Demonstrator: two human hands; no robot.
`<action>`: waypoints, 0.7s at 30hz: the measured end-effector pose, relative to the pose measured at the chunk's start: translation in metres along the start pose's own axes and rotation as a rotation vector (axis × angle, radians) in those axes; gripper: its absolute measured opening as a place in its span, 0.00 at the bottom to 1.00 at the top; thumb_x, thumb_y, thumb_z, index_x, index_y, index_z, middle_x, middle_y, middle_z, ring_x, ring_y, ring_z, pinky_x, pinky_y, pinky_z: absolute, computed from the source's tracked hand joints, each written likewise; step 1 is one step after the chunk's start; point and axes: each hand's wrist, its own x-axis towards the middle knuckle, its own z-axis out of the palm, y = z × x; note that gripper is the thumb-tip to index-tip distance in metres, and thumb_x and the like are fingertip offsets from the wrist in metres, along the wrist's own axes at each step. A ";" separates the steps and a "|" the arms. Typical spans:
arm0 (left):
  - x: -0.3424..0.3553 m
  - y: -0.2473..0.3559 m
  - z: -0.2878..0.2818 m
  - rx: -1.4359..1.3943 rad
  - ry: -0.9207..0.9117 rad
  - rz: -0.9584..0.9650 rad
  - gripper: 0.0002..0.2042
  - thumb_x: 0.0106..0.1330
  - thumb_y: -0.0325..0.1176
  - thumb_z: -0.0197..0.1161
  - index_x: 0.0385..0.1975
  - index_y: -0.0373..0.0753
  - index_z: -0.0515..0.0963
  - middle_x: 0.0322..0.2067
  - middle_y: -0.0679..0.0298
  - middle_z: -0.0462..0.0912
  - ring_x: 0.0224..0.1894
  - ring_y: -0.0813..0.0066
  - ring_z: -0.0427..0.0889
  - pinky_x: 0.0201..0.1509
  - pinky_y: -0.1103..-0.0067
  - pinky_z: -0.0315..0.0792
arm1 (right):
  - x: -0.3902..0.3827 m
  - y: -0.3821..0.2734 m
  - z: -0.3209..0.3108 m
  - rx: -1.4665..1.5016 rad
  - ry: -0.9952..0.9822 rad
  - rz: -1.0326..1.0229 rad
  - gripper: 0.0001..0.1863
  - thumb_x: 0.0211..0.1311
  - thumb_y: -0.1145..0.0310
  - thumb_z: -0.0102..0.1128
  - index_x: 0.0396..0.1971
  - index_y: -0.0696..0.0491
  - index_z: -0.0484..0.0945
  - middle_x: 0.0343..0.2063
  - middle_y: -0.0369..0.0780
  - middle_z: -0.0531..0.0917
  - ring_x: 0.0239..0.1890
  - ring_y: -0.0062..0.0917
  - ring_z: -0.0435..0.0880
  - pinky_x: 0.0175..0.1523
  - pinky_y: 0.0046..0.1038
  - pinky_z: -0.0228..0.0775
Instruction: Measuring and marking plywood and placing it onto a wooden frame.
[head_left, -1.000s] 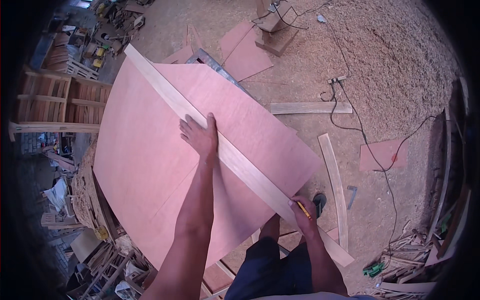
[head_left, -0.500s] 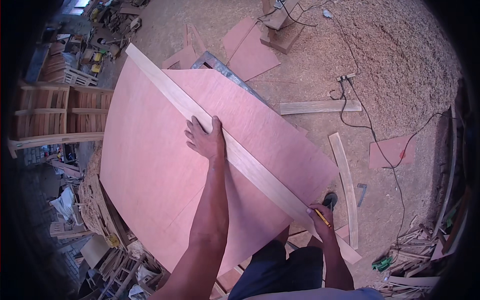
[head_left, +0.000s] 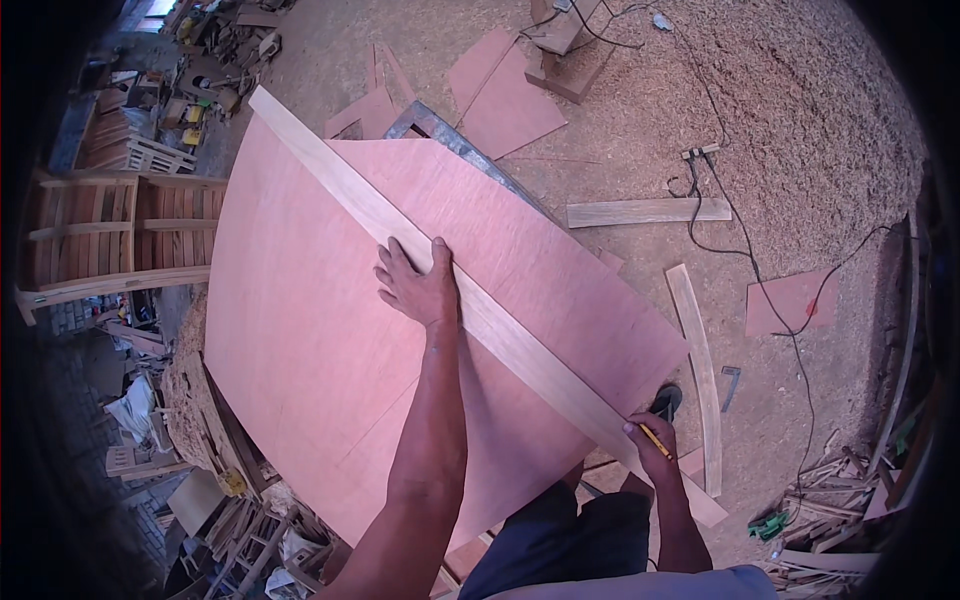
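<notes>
Running diagonally over a big pink plywood sheet (head_left: 290,290): one long pale wood strip (head_left: 350,195), upper left to lower right of frame. Both strip ends stick out past the sheet. Left hand (head_left: 422,292) is on the strip mid-frame, palm down, fingers spread wide, thumb near the strip's far edge, fingertips past its near edge. Right hand (head_left: 656,450) is at lower right, beside the sheet corner, closed narrow around a yellow pencil (head_left: 655,439), thumb at the strip. Can't tell whether those fingers also pinch the strip; too small from here.

Surroundings: grey metal frame (head_left: 460,145) peeks out past the sheet's upper edge. Two loose boards on the floor, one (head_left: 650,212) upper right of centre, the other (head_left: 700,365) right of the sheet. L-shaped tool (head_left: 731,388) near the latter. Black cord (head_left: 752,265) trails down the right side; wood shavings (head_left: 820,130) heaped upper right.
</notes>
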 end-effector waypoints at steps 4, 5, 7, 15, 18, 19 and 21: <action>0.001 0.001 0.000 0.011 -0.008 -0.006 0.48 0.67 0.66 0.63 0.81 0.41 0.62 0.83 0.52 0.57 0.86 0.45 0.48 0.86 0.50 0.37 | 0.001 -0.002 0.000 0.009 -0.008 0.014 0.07 0.68 0.72 0.73 0.41 0.59 0.87 0.33 0.35 0.86 0.38 0.18 0.83 0.47 0.25 0.75; 0.001 0.001 -0.001 0.010 -0.007 -0.006 0.48 0.67 0.66 0.63 0.82 0.41 0.62 0.83 0.52 0.57 0.86 0.45 0.48 0.86 0.50 0.37 | 0.001 -0.002 0.000 0.007 -0.008 0.016 0.07 0.68 0.72 0.73 0.41 0.59 0.87 0.33 0.35 0.86 0.38 0.18 0.83 0.47 0.25 0.75; 0.002 0.001 -0.001 0.015 -0.012 -0.007 0.48 0.67 0.66 0.63 0.82 0.41 0.62 0.83 0.52 0.57 0.86 0.45 0.48 0.86 0.50 0.37 | 0.001 -0.002 0.000 0.002 -0.013 0.028 0.08 0.68 0.72 0.73 0.41 0.59 0.87 0.34 0.34 0.86 0.38 0.18 0.82 0.47 0.24 0.75; 0.000 0.002 -0.001 -0.002 -0.005 0.011 0.48 0.67 0.64 0.65 0.80 0.39 0.64 0.82 0.50 0.57 0.85 0.40 0.48 0.86 0.47 0.36 | 0.003 0.004 -0.002 -0.010 -0.021 0.013 0.09 0.67 0.72 0.73 0.43 0.59 0.89 0.33 0.37 0.88 0.38 0.19 0.85 0.47 0.26 0.77; 0.000 0.001 0.001 0.034 -0.023 0.014 0.48 0.68 0.67 0.62 0.81 0.41 0.63 0.83 0.52 0.57 0.85 0.44 0.48 0.85 0.48 0.38 | 0.001 0.000 -0.004 -0.010 -0.023 0.028 0.09 0.67 0.71 0.73 0.43 0.59 0.88 0.34 0.36 0.87 0.39 0.19 0.84 0.47 0.25 0.76; -0.001 0.000 0.002 0.039 -0.019 0.024 0.47 0.69 0.67 0.61 0.81 0.41 0.64 0.83 0.51 0.56 0.85 0.43 0.48 0.85 0.47 0.38 | 0.000 -0.004 -0.004 -0.017 -0.025 0.053 0.09 0.68 0.70 0.73 0.43 0.59 0.88 0.36 0.36 0.87 0.40 0.19 0.84 0.48 0.25 0.76; -0.003 -0.001 0.006 0.038 -0.030 0.030 0.46 0.69 0.67 0.60 0.81 0.41 0.64 0.83 0.50 0.56 0.85 0.43 0.48 0.85 0.47 0.38 | -0.001 -0.001 -0.005 -0.037 -0.008 0.063 0.09 0.67 0.70 0.73 0.43 0.59 0.88 0.36 0.36 0.87 0.40 0.20 0.84 0.48 0.25 0.76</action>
